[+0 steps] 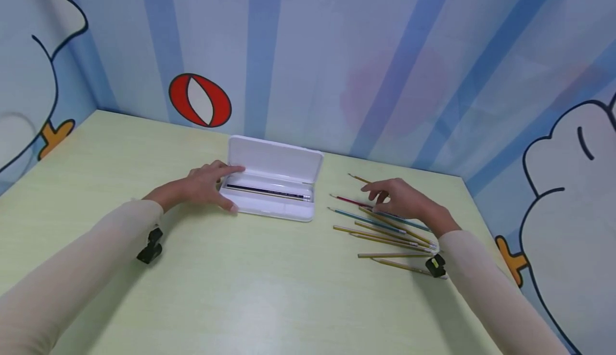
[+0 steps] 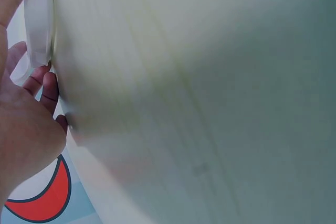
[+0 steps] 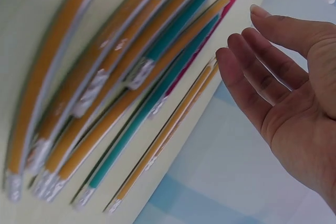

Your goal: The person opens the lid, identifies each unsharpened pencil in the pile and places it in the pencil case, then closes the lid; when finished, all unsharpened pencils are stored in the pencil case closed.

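A white pencil case (image 1: 269,209) lies with its lid raised; a dark striped pencil (image 1: 264,190) and a lighter one lie inside. My left hand (image 1: 204,184) holds the case's left end, thumb at the front edge and index finger by the hinge side. In the left wrist view its other fingers (image 2: 50,90) bend against the case's side. Over the loose pencils hovers my right hand (image 1: 401,200), fingers relaxed and nothing between them. Below it are a red pencil (image 1: 346,200), a teal pencil (image 1: 353,216) and several yellow pencils (image 3: 79,40).
The pale table (image 1: 250,285) meets a blue striped backdrop (image 1: 308,66) behind the case. A red and white ball (image 1: 218,101) is printed on it. Dark wrist cameras sit on both sleeves. One yellow pencil (image 1: 358,178) lies farther back than the others.
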A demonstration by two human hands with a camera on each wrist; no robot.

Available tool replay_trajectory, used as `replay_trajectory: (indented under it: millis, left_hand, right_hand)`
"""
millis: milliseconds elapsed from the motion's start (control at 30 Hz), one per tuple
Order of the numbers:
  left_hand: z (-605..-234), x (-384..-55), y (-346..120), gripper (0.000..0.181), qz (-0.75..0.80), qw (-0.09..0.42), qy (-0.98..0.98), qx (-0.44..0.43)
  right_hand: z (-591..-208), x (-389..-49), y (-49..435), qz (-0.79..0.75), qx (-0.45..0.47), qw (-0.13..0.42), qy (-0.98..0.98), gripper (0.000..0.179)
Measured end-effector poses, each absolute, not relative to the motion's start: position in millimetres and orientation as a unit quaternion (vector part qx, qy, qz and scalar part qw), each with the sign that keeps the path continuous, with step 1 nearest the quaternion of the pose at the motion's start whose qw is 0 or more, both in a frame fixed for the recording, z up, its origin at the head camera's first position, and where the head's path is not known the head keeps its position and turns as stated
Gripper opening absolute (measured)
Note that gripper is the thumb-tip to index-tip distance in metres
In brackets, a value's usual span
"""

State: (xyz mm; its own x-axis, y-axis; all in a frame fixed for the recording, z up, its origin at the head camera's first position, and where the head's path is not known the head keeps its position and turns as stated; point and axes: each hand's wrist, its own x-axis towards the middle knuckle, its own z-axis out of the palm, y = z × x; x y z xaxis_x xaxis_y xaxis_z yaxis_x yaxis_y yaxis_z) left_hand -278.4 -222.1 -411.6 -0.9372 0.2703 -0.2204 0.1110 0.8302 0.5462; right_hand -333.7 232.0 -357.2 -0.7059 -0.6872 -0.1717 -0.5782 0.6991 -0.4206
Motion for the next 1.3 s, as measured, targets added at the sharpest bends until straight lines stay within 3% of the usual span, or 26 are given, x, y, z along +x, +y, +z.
replay_trajectory:
  millis: [1300]
  left_hand:
    - [-412.6,-279.4,-224.0,0.102,0.275,0.144,0.945,0.106]
  right_hand:
    - [-378.3,-309.5,283.2,-0.149,-0.337,0.137,0.919,0.037]
